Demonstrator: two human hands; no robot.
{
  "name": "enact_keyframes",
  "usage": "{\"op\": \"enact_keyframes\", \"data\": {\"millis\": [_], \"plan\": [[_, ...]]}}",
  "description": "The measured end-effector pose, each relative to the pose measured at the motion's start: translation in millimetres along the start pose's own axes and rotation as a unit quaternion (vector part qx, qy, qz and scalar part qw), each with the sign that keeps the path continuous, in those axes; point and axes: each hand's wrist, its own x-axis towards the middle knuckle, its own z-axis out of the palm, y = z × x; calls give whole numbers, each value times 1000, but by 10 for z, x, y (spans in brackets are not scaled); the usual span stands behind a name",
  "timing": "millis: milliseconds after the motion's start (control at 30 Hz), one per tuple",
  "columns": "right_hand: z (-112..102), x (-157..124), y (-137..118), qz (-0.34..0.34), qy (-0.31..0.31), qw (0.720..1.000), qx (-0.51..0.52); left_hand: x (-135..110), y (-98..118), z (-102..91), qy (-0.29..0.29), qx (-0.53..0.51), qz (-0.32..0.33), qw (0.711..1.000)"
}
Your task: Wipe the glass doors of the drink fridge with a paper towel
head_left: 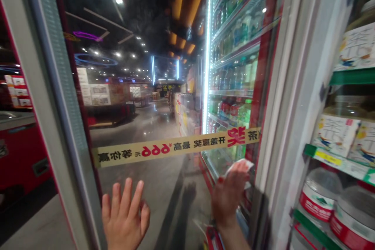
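Note:
A glass cooler door (164, 86) stands swung open in front of me, with a yellow printed strip (175, 146) running across it. My left hand (125, 215) lies flat against the lower glass, fingers spread. My right hand (227, 196) presses a white cloth (241, 165) onto the glass near the door's right edge, just under the strip. Most of the cloth is hidden behind the fingers.
The cooler's white frame (288, 117) rises to the right of the door. Beyond it, green-edged shelves (336, 162) carry cartons (335, 134) and large water bottles (318, 199). Through the glass I see more lit coolers (234, 66), a shop aisle (152, 125) and a red cabinet (20, 156) at left.

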Motion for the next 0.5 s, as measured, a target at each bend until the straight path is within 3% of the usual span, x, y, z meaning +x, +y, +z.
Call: {"op": "enact_keyframes", "data": {"millis": [33, 67, 133, 167, 267, 333, 400, 500], "plan": [[18, -112, -169, -10, 15, 1000, -6, -3, 1, 16, 0, 5, 6, 1000], [28, -225, -310, -69, -1, 998, 11, -7, 5, 31, 0, 4, 6, 1000], [11, -386, -402, -123, -4, 992, 24, -14, 12, 43, 0, -4, -4, 1000], [-11, -417, -347, -106, 4, 994, 19, -17, 14, 42, -1, -5, -3, 1000], [-59, -349, -86, 73, 65, 995, -30, -29, 3, 28, -4, 4, 16, 1000], [-45, -297, -154, 140, 91, 985, -50, -41, -13, 25, -7, 11, 24, 1000], [-14, -333, -483, 96, 74, 992, -41, -50, -32, 28, -8, 15, 25, 1000], [-10, -506, -950, -55, 33, 998, -7, -45, -57, 28, -8, 14, 28, 999]]}}
